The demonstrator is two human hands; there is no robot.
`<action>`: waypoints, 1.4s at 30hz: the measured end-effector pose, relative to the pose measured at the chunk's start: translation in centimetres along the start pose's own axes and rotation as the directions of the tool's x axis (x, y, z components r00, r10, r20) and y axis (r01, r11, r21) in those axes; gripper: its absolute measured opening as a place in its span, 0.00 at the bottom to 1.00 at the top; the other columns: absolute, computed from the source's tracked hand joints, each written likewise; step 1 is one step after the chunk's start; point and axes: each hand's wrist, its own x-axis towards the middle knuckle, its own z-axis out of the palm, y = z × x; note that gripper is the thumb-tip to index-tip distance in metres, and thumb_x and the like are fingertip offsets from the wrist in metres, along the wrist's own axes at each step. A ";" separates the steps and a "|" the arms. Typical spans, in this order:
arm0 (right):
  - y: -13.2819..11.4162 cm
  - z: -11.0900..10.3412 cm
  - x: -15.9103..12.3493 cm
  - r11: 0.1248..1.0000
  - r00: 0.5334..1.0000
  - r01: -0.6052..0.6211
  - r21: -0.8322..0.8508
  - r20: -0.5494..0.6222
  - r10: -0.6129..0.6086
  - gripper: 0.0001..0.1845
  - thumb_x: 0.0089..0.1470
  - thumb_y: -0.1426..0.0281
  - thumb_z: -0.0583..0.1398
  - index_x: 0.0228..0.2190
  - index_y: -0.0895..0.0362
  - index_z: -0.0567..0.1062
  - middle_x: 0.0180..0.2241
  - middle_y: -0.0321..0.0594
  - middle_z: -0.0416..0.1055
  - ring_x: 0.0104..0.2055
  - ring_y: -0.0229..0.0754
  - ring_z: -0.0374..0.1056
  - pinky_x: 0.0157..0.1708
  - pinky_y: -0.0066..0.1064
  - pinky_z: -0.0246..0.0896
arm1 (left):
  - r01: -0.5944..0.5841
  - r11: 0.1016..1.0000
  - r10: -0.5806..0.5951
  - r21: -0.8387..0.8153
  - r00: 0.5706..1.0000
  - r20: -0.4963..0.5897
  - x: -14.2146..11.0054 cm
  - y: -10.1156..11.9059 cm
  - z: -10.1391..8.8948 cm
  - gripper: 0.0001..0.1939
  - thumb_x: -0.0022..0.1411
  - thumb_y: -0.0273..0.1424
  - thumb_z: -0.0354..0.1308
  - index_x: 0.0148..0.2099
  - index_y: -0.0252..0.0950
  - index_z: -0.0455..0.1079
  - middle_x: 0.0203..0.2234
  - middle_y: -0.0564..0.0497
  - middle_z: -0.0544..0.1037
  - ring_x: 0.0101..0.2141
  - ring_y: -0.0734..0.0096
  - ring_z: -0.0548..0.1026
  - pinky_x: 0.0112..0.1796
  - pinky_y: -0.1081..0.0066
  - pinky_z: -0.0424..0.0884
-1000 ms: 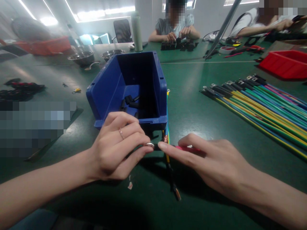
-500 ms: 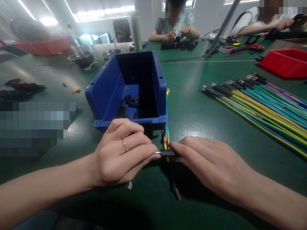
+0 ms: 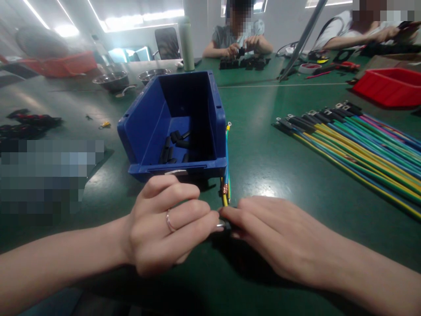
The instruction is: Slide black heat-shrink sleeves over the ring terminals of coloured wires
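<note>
My left hand (image 3: 171, 226) is closed, its thumb and index finger pinching a silvery metal cable lug (image 3: 220, 225). Against it, my right hand (image 3: 276, 232) is closed with its fingertips on a short black sleeve (image 3: 227, 227), which is mostly covered by the fingers. Both hands nearly touch. Just beyond them lie a few blue and yellow-green cables (image 3: 226, 175) with a bare copper patch, running along the right side of a blue bin (image 3: 210, 166). Inside that bin are several short black sleeves (image 3: 167, 151).
To the right lies a row of colored cables (image 3: 358, 145) with black-sleeved lugs. Behind them stands a red bin (image 3: 388, 87). Metal bowls (image 3: 112, 81) and a pale green bottle (image 3: 187, 46) stand beyond the blue bin. Two people work across the table.
Both hands have come slightly nearer to me. My right fingers have slid left along the black sleeve toward the lug, covering more of it. The copper-tipped dark end below the hands is out of sight.
</note>
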 end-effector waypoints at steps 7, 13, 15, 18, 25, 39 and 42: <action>-0.3 0.3 0.0 0.999 0.999 -0.013 0.053 0.032 0.011 0.16 0.71 0.70 0.44 0.35 0.59 0.68 0.26 0.33 0.65 0.25 0.32 0.53 0.27 0.27 0.47 | -0.048 0.999 0.048 0.010 0.999 0.017 0.4 -0.2 0.2 0.13 0.74 0.25 0.51 0.41 0.33 0.77 0.32 0.55 0.83 0.39 0.72 0.75 0.39 0.66 0.66; -0.3 0.4 0.1 1.000 1.000 0.000 0.003 -0.017 0.000 0.14 0.71 0.71 0.47 0.37 0.58 0.69 0.27 0.33 0.65 0.27 0.32 0.55 0.28 0.28 0.49 | -0.079 0.996 0.078 0.033 0.996 0.040 0.2 0.3 0.0 0.13 0.74 0.24 0.49 0.40 0.33 0.76 0.33 0.56 0.82 0.40 0.73 0.74 0.38 0.66 0.65; -0.3 0.3 0.1 1.000 1.000 0.008 -0.009 -0.027 -0.008 0.13 0.71 0.71 0.47 0.38 0.59 0.70 0.27 0.33 0.64 0.27 0.32 0.55 0.28 0.27 0.50 | -0.073 0.997 0.072 0.038 0.997 0.032 0.3 0.2 0.0 0.12 0.74 0.24 0.50 0.40 0.33 0.75 0.33 0.56 0.82 0.40 0.72 0.73 0.38 0.66 0.64; -0.3 0.1 0.1 0.999 0.998 0.025 -0.042 -0.062 -0.027 0.11 0.70 0.72 0.48 0.42 0.60 0.70 0.27 0.33 0.64 0.28 0.31 0.54 0.27 0.26 0.50 | -0.071 0.997 0.069 0.042 0.996 0.055 0.4 0.1 0.1 0.11 0.73 0.24 0.51 0.42 0.33 0.75 0.32 0.56 0.82 0.39 0.71 0.72 0.37 0.66 0.63; -0.3 0.0 -0.2 0.992 0.989 0.008 -0.128 -0.145 -0.026 0.13 0.69 0.73 0.50 0.47 0.61 0.72 0.29 0.34 0.68 0.29 0.31 0.58 0.27 0.27 0.53 | 0.023 1.000 -0.023 0.009 0.999 0.037 0.4 -0.6 0.9 0.12 0.73 0.35 0.50 0.40 0.36 0.72 0.32 0.52 0.81 0.41 0.63 0.70 0.44 0.60 0.61; 0.0 -0.1 -0.4 0.985 0.978 -0.064 -0.163 -0.206 0.029 0.09 0.67 0.72 0.54 0.43 0.62 0.74 0.33 0.38 0.73 0.32 0.33 0.64 0.31 0.28 0.56 | 0.077 0.996 -0.078 0.040 0.997 0.027 0.2 -1.2 0.6 0.05 0.68 0.30 0.57 0.41 0.37 0.73 0.31 0.53 0.81 0.40 0.62 0.69 0.42 0.58 0.60; 0.0 0.0 -0.6 0.990 0.976 -0.052 -0.133 -0.216 0.022 0.08 0.66 0.74 0.55 0.44 0.62 0.73 0.34 0.39 0.73 0.33 0.33 0.64 0.31 0.28 0.56 | 0.057 0.997 -0.058 0.042 0.998 0.017 0.3 -1.1 0.5 0.04 0.67 0.30 0.57 0.40 0.37 0.73 0.30 0.53 0.81 0.40 0.63 0.69 0.42 0.59 0.60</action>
